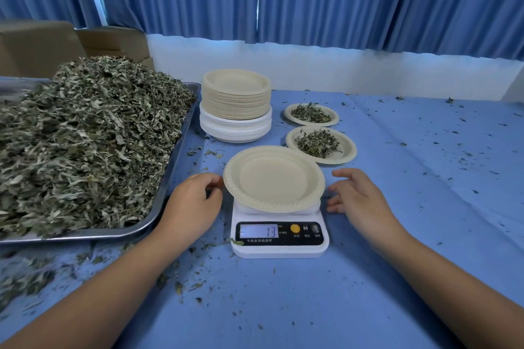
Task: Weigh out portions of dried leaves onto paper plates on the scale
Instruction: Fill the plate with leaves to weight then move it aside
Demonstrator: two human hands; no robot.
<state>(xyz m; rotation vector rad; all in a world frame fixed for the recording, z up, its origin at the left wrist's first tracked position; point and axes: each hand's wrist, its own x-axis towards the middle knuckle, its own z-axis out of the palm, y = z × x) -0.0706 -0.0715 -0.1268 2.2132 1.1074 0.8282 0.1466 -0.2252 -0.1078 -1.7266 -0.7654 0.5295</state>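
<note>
item one, empty paper plate (273, 178): sitting on the scale (279, 250) at table centre, overhanging its platform, with no leaves in it yet. the display (259, 231) is reading 13, which i am taking as the bare plate's weight, so i am judging this portion as not begun. item two, near filled plate (348, 150) and far filled plate (335, 119): lying behind and to the right of the scale, each carrying a small heap, so two portions are looking done. item three, stack of plates (236, 105) and dried leaves (85, 136) heaped in the metal tray (175, 161) at left: plenty is remaining. left hand (192, 201): hovering at the plate's left rim, fingers loosely curled, gripping nothing; i am unable to tell whether it is touching. right hand (360, 195): hanging just clear of the right rim, fingers relaxed and spread, holding nothing. leaf crumbs are littering the blue cloth (283, 306).
</note>
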